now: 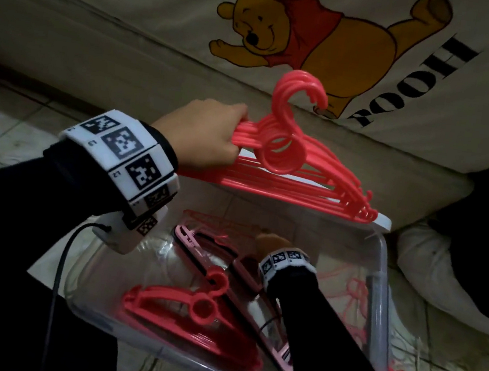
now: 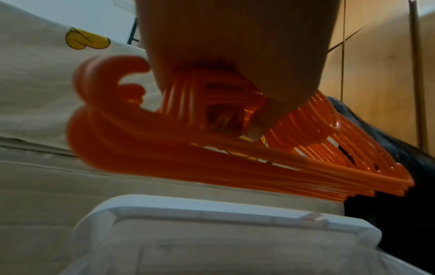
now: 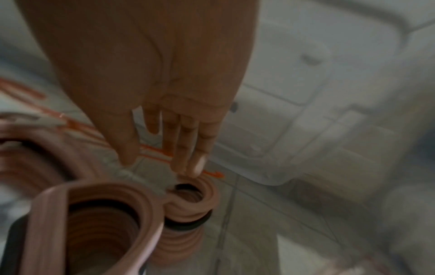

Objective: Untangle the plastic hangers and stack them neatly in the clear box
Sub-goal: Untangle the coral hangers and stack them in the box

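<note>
The left hand (image 1: 200, 132) has a closed grip on a bundle of coral hangers (image 1: 295, 173) above the clear box (image 1: 380, 286); the right hand (image 3: 153, 78), fingers straight, reaches over pink hangers (image 3: 94, 214) inside.

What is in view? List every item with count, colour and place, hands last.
Bundle of coral-red plastic hangers: several, count unclear, held above the box's far edge.
Stack of coral-red plastic hangers: several, lying in the box, near left.
Pale pink and black plastic hangers: several, stacked in the box's middle.
Clear plastic box: one, on the tiled floor.
White box lid: one, beyond the box.
Cream bear-print cloth: one, behind.
Left hand: grips the bundle.
Right hand: fingers straight, inside the box over the pink hangers.
</note>
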`<state>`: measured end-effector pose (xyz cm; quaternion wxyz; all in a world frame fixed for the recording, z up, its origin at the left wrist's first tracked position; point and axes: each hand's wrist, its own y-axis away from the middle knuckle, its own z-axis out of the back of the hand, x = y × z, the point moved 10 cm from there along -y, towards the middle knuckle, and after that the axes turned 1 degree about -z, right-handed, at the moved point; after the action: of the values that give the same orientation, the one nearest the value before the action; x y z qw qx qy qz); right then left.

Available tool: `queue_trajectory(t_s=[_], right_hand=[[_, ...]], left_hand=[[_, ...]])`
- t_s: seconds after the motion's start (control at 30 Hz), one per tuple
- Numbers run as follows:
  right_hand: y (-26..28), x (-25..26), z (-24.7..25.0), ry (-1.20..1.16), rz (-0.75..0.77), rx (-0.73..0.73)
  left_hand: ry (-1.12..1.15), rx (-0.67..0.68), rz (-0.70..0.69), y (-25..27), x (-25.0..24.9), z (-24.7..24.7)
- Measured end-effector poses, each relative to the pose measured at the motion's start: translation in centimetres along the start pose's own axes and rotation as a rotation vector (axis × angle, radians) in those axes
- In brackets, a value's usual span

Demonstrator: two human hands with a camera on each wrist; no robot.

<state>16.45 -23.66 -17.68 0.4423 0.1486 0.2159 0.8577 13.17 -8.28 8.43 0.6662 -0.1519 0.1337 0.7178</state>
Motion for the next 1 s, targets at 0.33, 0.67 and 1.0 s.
queue_trajectory(t_s=[0.33,0.67,1.0], right_hand=[[1.5,3.3,2.4,0.099,0.13,-0.033],[10.1,2.0,12.9,0.216,0.199,-0.228],[17.5,-0.7,16.7,0.117,0.156,-0.264]], left_hand=[[-0.008,-0.03,0.016,-0.2,0.0,0.1],[-0.056,-0.125,0.065,0.5,-0.1,1.7],[0.029,-0.057,0.085,1.8,-1.6,0.2]])
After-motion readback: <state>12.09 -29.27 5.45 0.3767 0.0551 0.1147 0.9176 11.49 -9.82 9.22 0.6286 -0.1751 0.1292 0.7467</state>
